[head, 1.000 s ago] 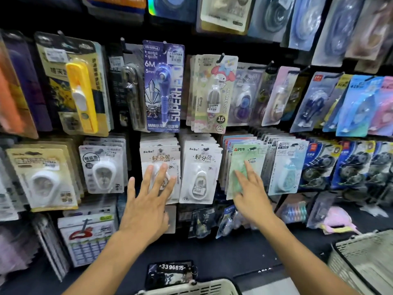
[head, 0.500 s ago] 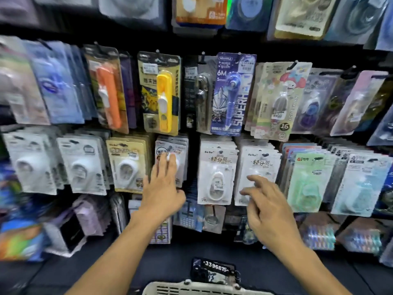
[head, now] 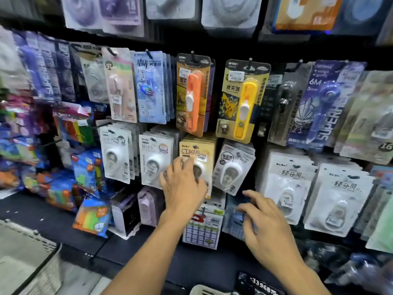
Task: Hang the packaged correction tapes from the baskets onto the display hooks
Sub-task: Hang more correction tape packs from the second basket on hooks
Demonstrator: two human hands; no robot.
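My left hand lies flat with straight fingers on the yellow-card tape packs that hang on a hook in the lower row, and my right hand floats near the wall with loose fingers, holding nothing. One basket sits low at the left and the rim of another basket peeks in at the bottom, but I cannot see any packs inside them. If I push too hard, I think the stack could swing and bump the gray-card packs just beside it, or the front pack could slip off its hook.
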